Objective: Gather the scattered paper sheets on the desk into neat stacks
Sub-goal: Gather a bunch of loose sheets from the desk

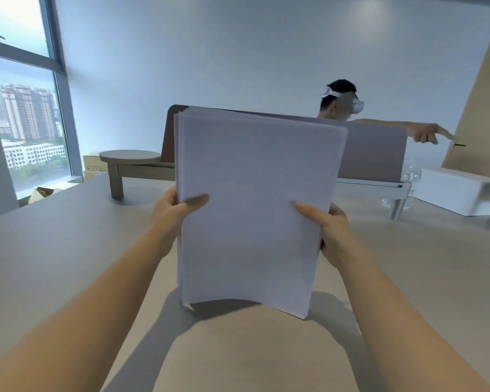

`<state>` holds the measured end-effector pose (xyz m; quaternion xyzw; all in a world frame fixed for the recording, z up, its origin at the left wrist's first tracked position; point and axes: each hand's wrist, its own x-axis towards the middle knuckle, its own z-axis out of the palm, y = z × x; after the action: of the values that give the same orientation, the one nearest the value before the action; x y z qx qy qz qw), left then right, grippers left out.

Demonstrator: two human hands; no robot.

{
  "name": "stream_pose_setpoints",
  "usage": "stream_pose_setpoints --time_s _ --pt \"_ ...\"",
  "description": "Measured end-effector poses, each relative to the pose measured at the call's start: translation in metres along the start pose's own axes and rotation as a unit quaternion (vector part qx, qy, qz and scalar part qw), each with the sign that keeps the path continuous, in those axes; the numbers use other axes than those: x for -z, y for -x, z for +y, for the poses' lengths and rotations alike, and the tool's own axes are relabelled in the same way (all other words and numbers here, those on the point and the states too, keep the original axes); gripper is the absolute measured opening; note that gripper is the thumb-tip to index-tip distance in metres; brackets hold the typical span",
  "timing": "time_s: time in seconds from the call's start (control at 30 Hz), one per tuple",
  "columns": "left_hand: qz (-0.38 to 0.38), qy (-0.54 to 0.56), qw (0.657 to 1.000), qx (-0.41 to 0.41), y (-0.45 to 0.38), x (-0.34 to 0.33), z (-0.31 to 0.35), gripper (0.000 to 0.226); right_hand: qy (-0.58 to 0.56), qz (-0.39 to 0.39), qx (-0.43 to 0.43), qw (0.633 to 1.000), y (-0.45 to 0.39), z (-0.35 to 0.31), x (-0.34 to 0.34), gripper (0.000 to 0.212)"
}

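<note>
Holding the stack [255, 205] upright in front of the chest, dead centre of view, both hands are clamped on its long edges. The left hand [171, 213] pinches at nine o'clock on the stack, thumb lying across the front sheet; the right hand [327, 226] does the same at three o'clock, thumb on the face and fingers wrapped behind. The bottom edge hangs just above the desk [54, 250], or barely grazes it — too close to call from here.

Now, the feel of it: a thick wad of plain sheets, so there is likely some real weight, yet it is floppy. The lower edge bows forward in a shallow arch, and at the top left corner the sheets fan out, not yet flush. Sheets like these slide on each other easily, so a loose grip would let the middle ones slip. A mid-height hold on both long edges, as here, looks the sensible place — it leaves the short bottom edge free to tap square on the desk.

No loose sheets show on the desk within view. Behind the divider [374, 154] at one o'clock, another person [340, 100] in a headset reaches sideways.
</note>
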<state>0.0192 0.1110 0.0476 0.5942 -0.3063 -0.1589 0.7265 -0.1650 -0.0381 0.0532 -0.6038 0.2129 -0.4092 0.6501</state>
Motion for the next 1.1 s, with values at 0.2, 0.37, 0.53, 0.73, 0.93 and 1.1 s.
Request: stream_pose_setpoints --time_s 0.2,0.37,0.53,0.73,0.93,1.1 --pt "-0.038 0.052 0.998 0.013 -0.011 -0.018 -0.003 0.037 -0.051 0.03 -0.003 0.998 -0.01 0.004 -0.004 0.014" --pt "0.001 0.065 0.998 0.008 -0.027 -0.03 0.005 0.025 -0.038 0.07 0.054 0.995 -0.024 -0.005 -0.006 0.016" --pt "-0.07 0.061 0.996 -0.006 -0.035 -0.024 0.006 0.024 -0.023 0.032 0.012 0.999 -0.031 -0.009 0.005 0.012" --pt "-0.082 0.074 0.994 0.011 -0.025 -0.018 -0.029 0.028 0.002 0.022 -0.025 0.999 -0.022 0.02 0.009 0.022" --pt "0.026 0.033 0.999 -0.01 -0.023 -0.032 -0.027 0.027 0.01 0.099 0.035 0.994 -0.024 0.02 -0.008 0.019" --pt "-0.039 0.049 0.998 -0.014 -0.027 -0.015 -0.013 0.021 -0.002 0.058 0.012 0.998 -0.027 0.006 -0.005 0.018"
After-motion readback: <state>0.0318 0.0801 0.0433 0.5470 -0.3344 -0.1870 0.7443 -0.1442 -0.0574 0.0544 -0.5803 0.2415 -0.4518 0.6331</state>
